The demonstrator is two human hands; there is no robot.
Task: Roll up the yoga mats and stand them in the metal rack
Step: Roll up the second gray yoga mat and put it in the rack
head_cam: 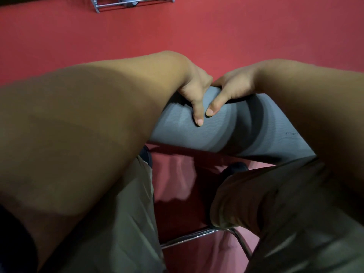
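A grey ribbed yoga mat point(242, 131), rolled into a thick tube, lies across the middle of the view above the red floor. My left hand point(194, 91) grips its top from the left, thumb pointing down over the roll. My right hand point(230, 91) grips it right beside the left one, the two thumbs nearly touching. Both forearms fill the foreground and hide the ends of the roll. The metal rack point(134, 2) stands at the far top edge of the view, with a dark rolled mat point(129, 1) partly visible in it.
Red floor point(197, 36) stretches between me and the rack. My legs in khaki trousers point(122, 223) and dark shoes are below the mat. A chrome tube frame point(197, 236) sits on the floor between my legs.
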